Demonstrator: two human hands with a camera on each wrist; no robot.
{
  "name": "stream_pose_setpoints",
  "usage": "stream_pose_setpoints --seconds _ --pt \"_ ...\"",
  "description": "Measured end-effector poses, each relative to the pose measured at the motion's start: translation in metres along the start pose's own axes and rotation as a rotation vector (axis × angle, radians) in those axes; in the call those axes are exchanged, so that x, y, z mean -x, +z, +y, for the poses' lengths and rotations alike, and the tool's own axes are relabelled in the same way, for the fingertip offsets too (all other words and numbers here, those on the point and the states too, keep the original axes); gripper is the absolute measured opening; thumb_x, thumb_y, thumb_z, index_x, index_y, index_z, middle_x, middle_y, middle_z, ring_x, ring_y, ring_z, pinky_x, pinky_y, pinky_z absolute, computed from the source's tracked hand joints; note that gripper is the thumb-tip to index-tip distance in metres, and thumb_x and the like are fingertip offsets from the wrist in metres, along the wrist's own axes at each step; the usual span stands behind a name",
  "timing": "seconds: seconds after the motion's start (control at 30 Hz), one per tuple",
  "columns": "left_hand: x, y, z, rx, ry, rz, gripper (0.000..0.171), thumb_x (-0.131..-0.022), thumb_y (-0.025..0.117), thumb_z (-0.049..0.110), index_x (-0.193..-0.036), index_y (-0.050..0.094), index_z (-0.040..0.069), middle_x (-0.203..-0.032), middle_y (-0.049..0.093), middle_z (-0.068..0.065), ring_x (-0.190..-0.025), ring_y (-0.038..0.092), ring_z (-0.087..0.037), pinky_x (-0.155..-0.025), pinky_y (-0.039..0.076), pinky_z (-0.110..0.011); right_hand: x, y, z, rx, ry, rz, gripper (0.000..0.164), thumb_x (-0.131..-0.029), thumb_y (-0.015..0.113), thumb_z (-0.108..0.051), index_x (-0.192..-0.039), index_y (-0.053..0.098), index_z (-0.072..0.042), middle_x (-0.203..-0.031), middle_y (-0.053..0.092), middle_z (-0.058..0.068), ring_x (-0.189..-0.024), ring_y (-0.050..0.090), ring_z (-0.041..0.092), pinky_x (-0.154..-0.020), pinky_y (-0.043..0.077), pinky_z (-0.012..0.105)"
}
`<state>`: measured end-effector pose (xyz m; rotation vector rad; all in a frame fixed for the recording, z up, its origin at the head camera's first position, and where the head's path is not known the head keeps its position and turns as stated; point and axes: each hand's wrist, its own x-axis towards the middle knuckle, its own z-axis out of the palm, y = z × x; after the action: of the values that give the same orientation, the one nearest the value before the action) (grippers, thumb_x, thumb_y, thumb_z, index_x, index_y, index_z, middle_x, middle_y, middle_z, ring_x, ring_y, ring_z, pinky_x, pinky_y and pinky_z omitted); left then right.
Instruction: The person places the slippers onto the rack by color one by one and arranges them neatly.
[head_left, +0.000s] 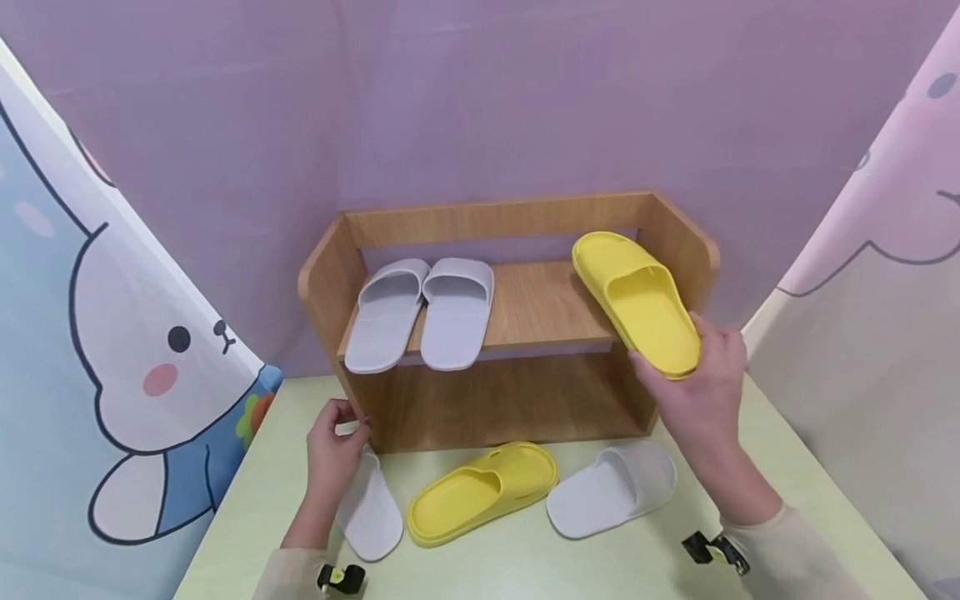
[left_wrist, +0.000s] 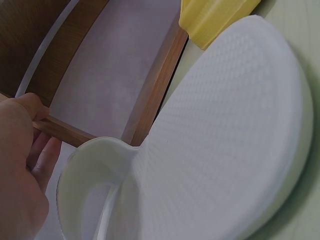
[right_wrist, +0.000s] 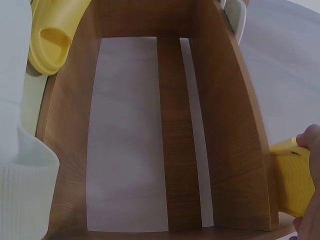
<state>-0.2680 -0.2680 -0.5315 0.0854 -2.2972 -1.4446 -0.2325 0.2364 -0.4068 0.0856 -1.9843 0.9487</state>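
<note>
My right hand (head_left: 708, 387) grips a yellow slipper (head_left: 641, 304) by its heel end, thumb on one side and fingers on the other. The slipper's toe points to the back, over the right end of the upper shelf of a small wooden shoe rack (head_left: 536, 304). In the right wrist view, the yellow slipper (right_wrist: 292, 177) shows beside the shelf's edge. My left hand (head_left: 336, 450) pinches the front edge of the rack's left side panel, with the thumb and fingers on either side of it. A white slipper (left_wrist: 235, 130) lies just below that hand.
Two pale grey slippers (head_left: 457, 321) stand side by side at the upper shelf's left end. On the pale green table (head_left: 480, 571), another yellow slipper (head_left: 480, 500) and a white slipper (head_left: 611, 492) lie before the rack. A purple cloth (head_left: 487, 108) hangs behind it.
</note>
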Motion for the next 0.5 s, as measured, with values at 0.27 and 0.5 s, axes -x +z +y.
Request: stream_pose_setpoints --seconds 0.27,0.5 --pt "0.0 0.002 -0.002 0.008 -0.004 0.003 0.022 -0.098 0.077 -0.004 -0.115 0.064 0.003 -0.116 0.071 -0.016 -0.114 0.067 -0.029 -0.078 0.06 -0.013 -0.001 0.013 -0.005 0.079 0.035 0.004 0.084 -0.079 0.1 -0.022 -0.145 0.058 0.007 -0.128 0.053 0.033 -0.123 0.047 0.049 -0.096 0.038 0.058" --pt "-0.001 0.002 -0.003 0.012 -0.001 0.006 0.022 -0.098 0.077 -0.004 -0.114 0.065 0.004 -0.115 0.071 -0.016 -0.113 0.068 -0.028 -0.078 0.06 -0.014 -0.005 0.019 -0.014 0.117 0.091 -0.004 0.083 -0.083 0.097 -0.025 -0.147 0.056 0.006 -0.129 0.048 0.031 -0.124 0.044 0.046 -0.094 0.039 0.056"
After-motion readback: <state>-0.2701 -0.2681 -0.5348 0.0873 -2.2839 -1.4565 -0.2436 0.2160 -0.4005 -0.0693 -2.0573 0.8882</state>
